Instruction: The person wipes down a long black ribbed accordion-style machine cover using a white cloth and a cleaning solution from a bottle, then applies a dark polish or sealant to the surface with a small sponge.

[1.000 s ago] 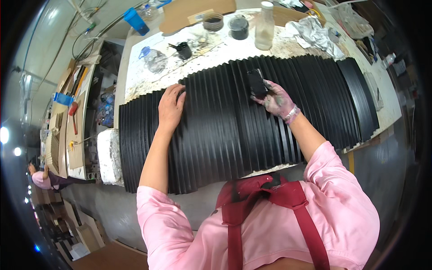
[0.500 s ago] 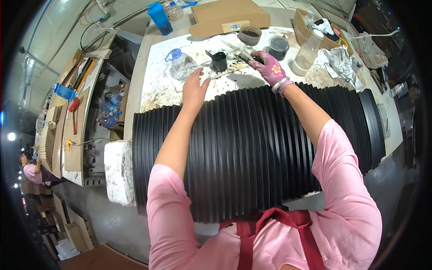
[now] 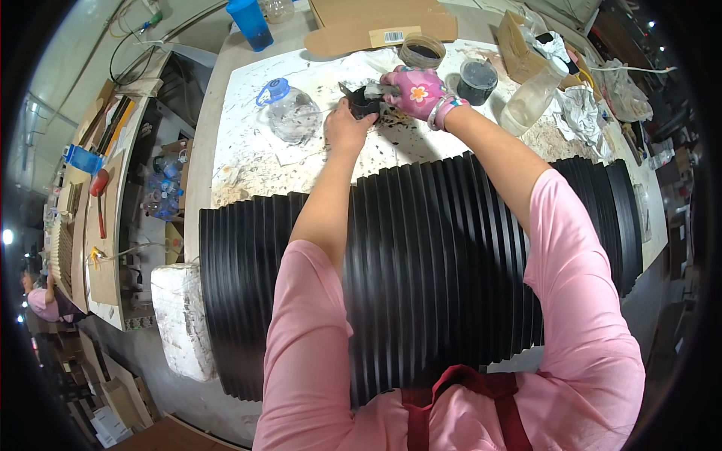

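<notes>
My left hand (image 3: 347, 131) is bare and closes around the near-left side of a small black-coated cup (image 3: 365, 105) on the stained white work surface. My right hand (image 3: 418, 93), in a pink glove with a flower print, is closed at the cup's right rim. It grips what looks like a flat brush (image 3: 382, 92), its tip end at the cup; most of the handle is hidden by the glove. Below my forearms lies a wide row of long black ribbed strips (image 3: 421, 263), packed side by side across the table.
Left of the cup stands a clear jug with a blue cap (image 3: 293, 116). Behind and right are an open jar of dark liquid (image 3: 422, 52), a lidded dark tub (image 3: 478, 81), a clear bottle (image 3: 532, 98) and crumpled foil (image 3: 583, 120). A cardboard box (image 3: 376, 26) lies at the back.
My left hand has moved from open beside the cup to holding it. My right hand has moved left with the brush to the cup. The view has shifted slightly.
</notes>
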{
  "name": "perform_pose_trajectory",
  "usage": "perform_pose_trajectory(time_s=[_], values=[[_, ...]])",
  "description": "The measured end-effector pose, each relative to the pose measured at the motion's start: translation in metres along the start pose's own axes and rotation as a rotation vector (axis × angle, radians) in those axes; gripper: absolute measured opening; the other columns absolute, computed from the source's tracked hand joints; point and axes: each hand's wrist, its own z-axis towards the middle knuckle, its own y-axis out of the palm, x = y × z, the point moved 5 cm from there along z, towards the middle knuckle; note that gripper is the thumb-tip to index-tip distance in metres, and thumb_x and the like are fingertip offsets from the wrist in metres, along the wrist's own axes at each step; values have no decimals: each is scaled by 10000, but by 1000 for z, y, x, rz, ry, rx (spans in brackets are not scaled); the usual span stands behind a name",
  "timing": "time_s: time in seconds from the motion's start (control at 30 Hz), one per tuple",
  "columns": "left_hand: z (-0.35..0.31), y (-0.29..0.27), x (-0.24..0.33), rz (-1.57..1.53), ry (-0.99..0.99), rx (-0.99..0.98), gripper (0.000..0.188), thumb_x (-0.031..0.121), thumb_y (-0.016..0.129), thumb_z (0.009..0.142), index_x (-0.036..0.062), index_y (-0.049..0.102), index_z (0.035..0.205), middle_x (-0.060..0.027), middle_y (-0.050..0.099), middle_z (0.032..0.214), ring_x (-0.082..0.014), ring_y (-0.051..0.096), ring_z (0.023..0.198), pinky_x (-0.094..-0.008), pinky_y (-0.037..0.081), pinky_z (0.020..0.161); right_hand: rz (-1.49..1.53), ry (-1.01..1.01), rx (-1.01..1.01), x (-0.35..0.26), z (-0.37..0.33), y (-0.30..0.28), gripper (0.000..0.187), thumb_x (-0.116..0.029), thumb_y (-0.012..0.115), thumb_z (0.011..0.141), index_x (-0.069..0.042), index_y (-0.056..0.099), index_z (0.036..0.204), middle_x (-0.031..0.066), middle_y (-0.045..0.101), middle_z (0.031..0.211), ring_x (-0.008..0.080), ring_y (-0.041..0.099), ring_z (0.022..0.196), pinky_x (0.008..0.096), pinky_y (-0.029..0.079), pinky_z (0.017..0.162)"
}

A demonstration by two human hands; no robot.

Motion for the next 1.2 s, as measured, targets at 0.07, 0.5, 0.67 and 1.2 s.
perform_pose_trajectory(time_s=[0.07,0.5,0.67,1.2], values=[[1,0,-3,-14,28,23,840,418,842,684,-75,530,1289,-251,657,1118,-394,601,1087,-433,472,953,-61,-62,-28,2,2,-3,294,-310,641,887,-141,649,1127,120,673,1092,329,641,1041,480,429,940],[-12,-3,21,15,22,25,785,363,825,722,-89,508,1279,-251,652,1120,-390,595,1089,-446,469,944,164,72,1,34,-32,-3,325,-325,619,918,-108,645,1159,169,671,1104,343,638,1047,430,490,922],[-21,-22,28,-8,86,136,814,348,802,758,-90,457,1351,-269,559,1297,-383,506,1251,-414,407,1053,1624,393,-167,66,-87,20,418,-260,575,990,7,541,1310,113,665,1128,170,660,962,302,578,779],[-458,-343,-7,88,-308,650,210,155,561,995,-38,629,1042,-125,673,974,-189,642,888,-303,500,821,1476,93,-374,-129,-198,17,345,-200,674,916,-1,584,1183,-10,603,891,61,531,767,222,451,723]])
